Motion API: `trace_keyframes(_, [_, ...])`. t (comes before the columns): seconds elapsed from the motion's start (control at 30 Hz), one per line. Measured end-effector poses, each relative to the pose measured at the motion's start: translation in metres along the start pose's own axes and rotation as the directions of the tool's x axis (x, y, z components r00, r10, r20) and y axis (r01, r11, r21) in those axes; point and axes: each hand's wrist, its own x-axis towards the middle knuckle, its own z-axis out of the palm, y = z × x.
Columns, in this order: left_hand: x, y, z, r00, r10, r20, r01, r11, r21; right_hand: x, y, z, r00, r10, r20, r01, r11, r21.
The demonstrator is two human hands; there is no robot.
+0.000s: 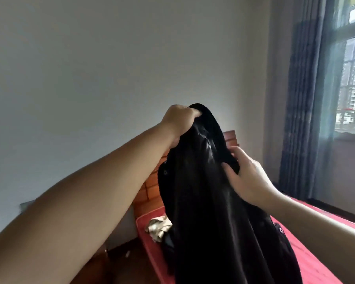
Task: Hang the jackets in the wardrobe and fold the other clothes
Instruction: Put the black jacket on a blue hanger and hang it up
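Fingers of the left hand (177,121) clenched the black jacket (215,201) at its top, holding it above the red bed (314,261); the right hand (248,179) pinched its collar edge.

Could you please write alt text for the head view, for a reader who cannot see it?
Both hands hold up a black jacket over a red bed: the left hand grips its top, the right hand pinches its edge. A window is at right.
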Motion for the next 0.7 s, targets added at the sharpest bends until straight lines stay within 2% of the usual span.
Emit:
trace_keyframes(0.07, [-0.018, 0.004, -0.046, 1.000, -0.007, -0.015, 0.007, 1.000, -0.012, 0.008, -0.020, 0.030, 0.991, 0.132, 0.030, -0.135, 0.975, 0.176])
trace_keyframes(0.13, [-0.038, 0.002, -0.090, 1.000, 0.008, -0.011, -0.008, 0.999, 0.036, 0.017, -0.043, 0.058, 0.960, 0.245, 0.133, -0.275, 0.911, 0.307])
trace_keyframes(0.2, [-0.058, -0.006, -0.134, 0.999, 0.009, -0.048, -0.002, 0.990, 0.141, 0.024, -0.072, 0.079, 0.936, 0.299, 0.188, -0.352, 0.829, 0.434])
trace_keyframes(0.33, [-0.096, -0.025, -0.210, 0.994, -0.002, -0.109, 0.032, 0.961, 0.276, 0.042, -0.138, 0.095, 0.878, 0.431, 0.208, -0.454, 0.612, 0.647])
trace_keyframes(0.4, [-0.115, -0.038, -0.235, 0.992, 0.007, -0.123, 0.040, 0.926, 0.375, 0.053, -0.171, 0.095, 0.872, 0.377, 0.312, -0.479, 0.526, 0.703])
trace_keyframes(0.47, [-0.131, -0.051, -0.252, 0.990, 0.000, -0.139, 0.062, 0.898, 0.435, 0.063, -0.198, 0.093, 0.855, 0.266, 0.445, -0.517, 0.482, 0.707])
trace_keyframes(0.57, [-0.151, -0.065, -0.264, 0.982, -0.039, -0.187, 0.123, 0.879, 0.461, 0.073, -0.226, 0.089, 0.824, 0.125, 0.553, -0.533, 0.502, 0.681])
trace_keyframes(0.63, [-0.163, -0.073, -0.263, 0.959, -0.118, -0.259, 0.224, 0.874, 0.432, 0.076, -0.235, 0.088, 0.809, 0.066, 0.584, -0.530, 0.508, 0.678])
trace_keyframes(0.7, [-0.170, -0.084, -0.258, 0.945, -0.184, -0.272, 0.285, 0.871, 0.399, 0.077, -0.236, 0.093, 0.783, 0.031, 0.622, -0.540, 0.531, 0.653])
